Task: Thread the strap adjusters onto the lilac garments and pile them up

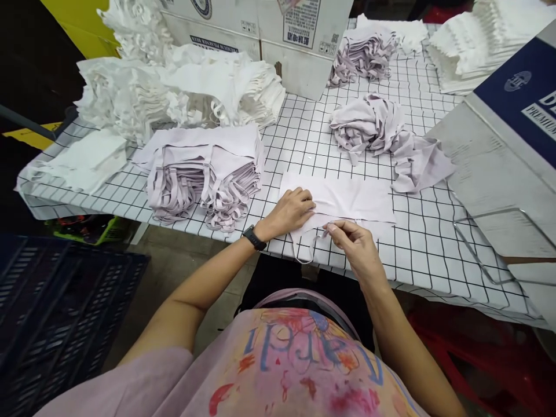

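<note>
A pale lilac camisole (354, 197) lies spread on the table in front of me, its thin straps toward the near edge. My left hand (295, 207), with a black watch on the wrist, rests palm down on the left part of the cloth, fingers lightly bent over it. Pinched between the thumb and fingertips of my right hand (354, 240) is a thin camisole strap (320, 236). One strap loop hangs at the table's front edge. To the left, a stack of folded lilac camisoles (204, 168) has its straps bunched toward me.
White garments (226, 81) are piled at the back left before a carton (256, 29). Crumpled lilac garments (369, 124) lie behind my work. A blue-and-white carton (499, 145) and a bent wire frame (473, 249) stand at right. A dark crate (56, 289) sits lower left.
</note>
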The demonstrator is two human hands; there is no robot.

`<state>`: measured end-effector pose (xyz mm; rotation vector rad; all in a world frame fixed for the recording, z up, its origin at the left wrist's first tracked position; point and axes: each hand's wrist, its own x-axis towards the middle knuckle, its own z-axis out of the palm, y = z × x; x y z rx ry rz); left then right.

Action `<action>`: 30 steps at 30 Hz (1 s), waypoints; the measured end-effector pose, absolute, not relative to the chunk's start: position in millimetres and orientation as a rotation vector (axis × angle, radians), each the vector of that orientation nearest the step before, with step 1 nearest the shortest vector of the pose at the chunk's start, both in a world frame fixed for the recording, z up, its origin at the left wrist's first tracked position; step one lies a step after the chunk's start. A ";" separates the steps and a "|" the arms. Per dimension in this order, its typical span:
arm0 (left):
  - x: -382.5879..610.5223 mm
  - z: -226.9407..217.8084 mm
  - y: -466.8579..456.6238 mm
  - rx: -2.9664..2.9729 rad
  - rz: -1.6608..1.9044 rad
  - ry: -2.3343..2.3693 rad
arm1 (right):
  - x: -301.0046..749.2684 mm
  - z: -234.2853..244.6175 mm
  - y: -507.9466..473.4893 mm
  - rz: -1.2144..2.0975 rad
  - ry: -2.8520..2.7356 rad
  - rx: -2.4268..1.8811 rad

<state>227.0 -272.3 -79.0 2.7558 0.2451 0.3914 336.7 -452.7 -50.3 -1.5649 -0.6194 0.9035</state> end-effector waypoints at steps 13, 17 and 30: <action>229.5 -91.0 -259.9 2.657 0.485 0.304 | 345.0 -63.6 -428.6 1.029 -0.382 -1.484; 231.6 -94.4 -255.5 2.553 0.546 0.285 | 345.2 -63.3 -423.8 1.009 -0.353 -1.474; 231.7 -91.4 -250.6 2.467 0.572 0.298 | 347.7 -65.7 -415.0 1.090 -0.329 -1.475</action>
